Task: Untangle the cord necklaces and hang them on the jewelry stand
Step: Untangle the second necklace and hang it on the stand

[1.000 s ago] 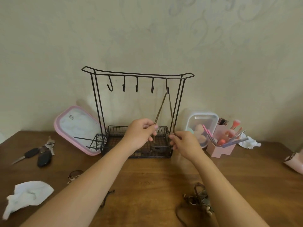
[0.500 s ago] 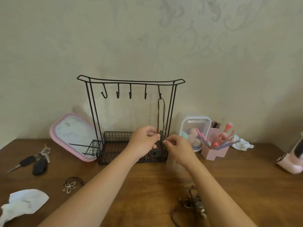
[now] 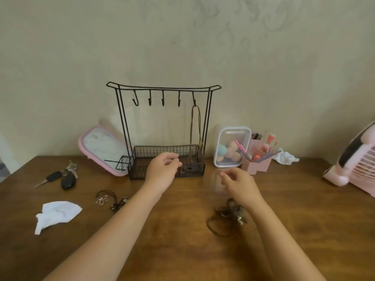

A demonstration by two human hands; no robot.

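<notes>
A black wire jewelry stand (image 3: 163,89) with several hooks and a mesh basket stands against the wall. One brown cord necklace (image 3: 195,126) hangs from the rightmost hook, its pendant down in the basket. My left hand (image 3: 162,171) hovers in front of the basket, fingers loosely curled, holding nothing. My right hand (image 3: 239,184), blurred, is lower and to the right, also empty. A tangle of dark cord necklaces (image 3: 229,216) lies on the table under my right wrist. Another cord necklace with a flower pendant (image 3: 105,197) lies to the left.
On the wooden table (image 3: 182,250): keys (image 3: 63,177) and a white tissue (image 3: 55,213) at left, a pink-rimmed mirror (image 3: 101,149) leaning by the stand, a clear box of sponges (image 3: 231,147), a pink brush holder (image 3: 257,159), a pink fan (image 3: 357,159) at right.
Both hands have let go of the hung necklace and pulled back from the stand. The right hand dropped toward the tangle. The cord now hangs straight from the hook.
</notes>
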